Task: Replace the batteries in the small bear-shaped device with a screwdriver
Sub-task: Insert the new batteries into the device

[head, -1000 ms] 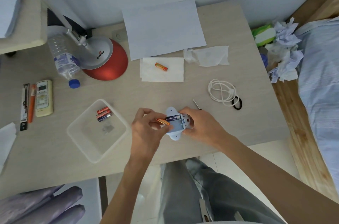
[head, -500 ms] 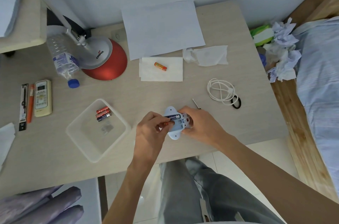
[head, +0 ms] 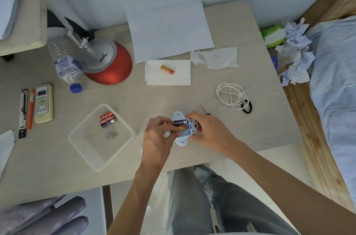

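Observation:
The pale blue bear-shaped device lies face down near the desk's front edge with its battery bay uncovered. A dark battery sits in the far slot. My left hand pinches an orange battery that lies in the near slot. My right hand grips the device's right end. The small screwdriver rests on the desk just behind my right hand. Another orange battery lies on a white napkin farther back.
A clear plastic tray to the left holds three batteries and a small clear piece. A coiled white cable and black hair tie lie right. A red lamp base, water bottle, remote and paper sheet stand behind.
My left hand has brought the orange battery from beside the device into the near slot of the bay. My right hand has stayed on the device.

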A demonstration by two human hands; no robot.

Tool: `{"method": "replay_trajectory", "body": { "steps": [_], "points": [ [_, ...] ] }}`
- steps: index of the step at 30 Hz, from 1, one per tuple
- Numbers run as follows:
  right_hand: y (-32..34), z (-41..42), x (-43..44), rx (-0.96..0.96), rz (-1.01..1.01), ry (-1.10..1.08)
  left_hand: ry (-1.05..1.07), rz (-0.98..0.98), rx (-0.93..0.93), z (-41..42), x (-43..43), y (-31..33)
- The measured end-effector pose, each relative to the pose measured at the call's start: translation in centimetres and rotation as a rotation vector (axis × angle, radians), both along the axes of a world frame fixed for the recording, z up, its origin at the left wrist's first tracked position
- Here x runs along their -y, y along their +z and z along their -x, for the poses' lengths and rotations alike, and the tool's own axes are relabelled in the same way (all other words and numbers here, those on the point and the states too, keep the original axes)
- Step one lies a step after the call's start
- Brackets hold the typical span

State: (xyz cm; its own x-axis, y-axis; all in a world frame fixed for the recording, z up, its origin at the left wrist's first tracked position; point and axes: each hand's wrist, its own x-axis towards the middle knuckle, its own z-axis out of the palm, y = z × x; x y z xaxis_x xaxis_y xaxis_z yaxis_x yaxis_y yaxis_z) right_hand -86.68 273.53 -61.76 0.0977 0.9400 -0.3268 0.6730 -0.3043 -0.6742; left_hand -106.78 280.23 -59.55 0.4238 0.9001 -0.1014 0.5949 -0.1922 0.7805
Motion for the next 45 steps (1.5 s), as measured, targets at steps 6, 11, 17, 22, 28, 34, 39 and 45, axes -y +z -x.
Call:
{"method": "replay_trajectory", "body": {
  "steps": [6, 11, 17, 22, 28, 34, 39, 45],
  "points": [
    [0.1, -0.1, 0.0, -0.008, -0.011, 0.005, 0.147, 0.063, 0.077, -0.6, 0.0, -0.4],
    [0.0, -0.1, 0.1, 0.005, -0.005, 0.014, 0.202, 0.318, 0.081, -0.1, -0.8, -0.8],
    [-0.1, 0.0, 0.0, -0.014, 0.004, 0.003, 0.297, 0.573, 0.164, -0.5, -1.2, -0.8],
    [-0.1, 0.2, 0.2, -0.018, 0.012, 0.003, 0.332, 0.677, 0.160, -1.1, -1.5, -1.6],
    [-0.2, 0.2, 0.1, 0.013, 0.027, 0.000, 0.234, 0.564, 0.085, -1.2, -1.9, -1.3],
    [-0.1, 0.1, 0.1, 0.035, 0.021, 0.018, 0.144, 0.316, -0.031, -2.7, -6.6, 0.1],
    [0.0, 0.0, 0.2, 0.026, -0.009, 0.029, -0.087, -0.112, -0.237, -6.2, -13.3, -0.7],
    [0.0, 0.0, 0.1, 0.041, -0.017, 0.037, -0.340, -0.231, -0.452, -8.8, -18.3, -2.2]
  ]
}}
